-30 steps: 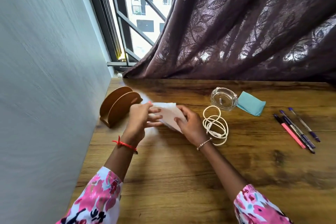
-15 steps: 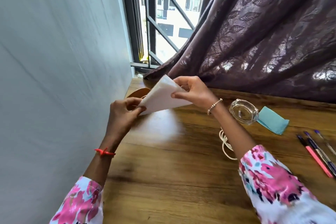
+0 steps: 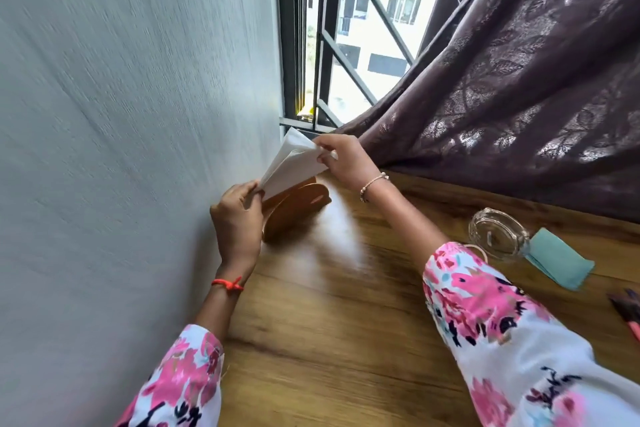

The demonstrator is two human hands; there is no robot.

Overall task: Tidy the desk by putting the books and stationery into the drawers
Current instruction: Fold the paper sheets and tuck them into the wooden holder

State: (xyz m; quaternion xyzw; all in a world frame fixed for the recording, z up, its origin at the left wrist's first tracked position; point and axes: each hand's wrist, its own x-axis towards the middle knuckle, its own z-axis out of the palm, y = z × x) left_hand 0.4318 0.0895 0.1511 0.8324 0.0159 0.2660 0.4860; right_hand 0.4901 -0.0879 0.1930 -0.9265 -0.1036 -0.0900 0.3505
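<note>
Both grips pinch the folded white paper napkin [image 3: 290, 165] at opposite corners, left hand [image 3: 237, 220] low, right hand [image 3: 348, 161] high, likely lining it up over the brown arched wooden holder [image 3: 298, 215].

The holder [image 3: 294, 210] is standing on the desk [image 3: 329, 322] beside the wall [image 3: 121, 149], with the napkin [image 3: 294, 163] sitting just above it. Well right of it the ashtray [image 3: 498, 232] is lying, the cloth [image 3: 557, 258] touching its right side, pens [image 3: 625, 307] farther right.

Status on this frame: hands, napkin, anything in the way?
Left hand pinches the napkin at its low corner, right hand at its top. Napkin tilted just over the holder; seated or not, unclear. Nothing in the way.
</note>
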